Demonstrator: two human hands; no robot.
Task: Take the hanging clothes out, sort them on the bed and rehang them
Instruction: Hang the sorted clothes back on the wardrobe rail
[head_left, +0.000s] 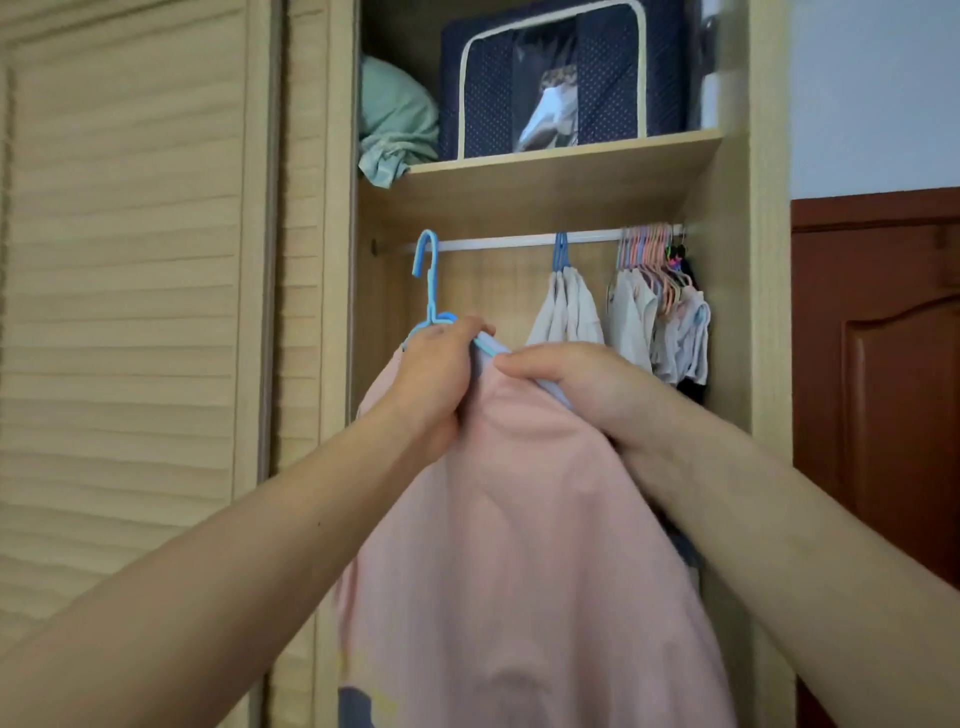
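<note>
At the centre of the view a pink garment (524, 545) hangs on a blue hanger (428, 280), whose hook is level with the white rail (498, 240) at 11 o'clock; the left hand (436, 374) has its grip curled round the hanger's shoulder and cloth, and the right hand (566, 387) pinches the collar edge just beside it. Open rail runs either side of one pale garment (566, 312) at 12 o'clock. A bunch of hung clothes (660, 317), too crowded to count, presses against the wardrobe's right wall at 1 o'clock.
</note>
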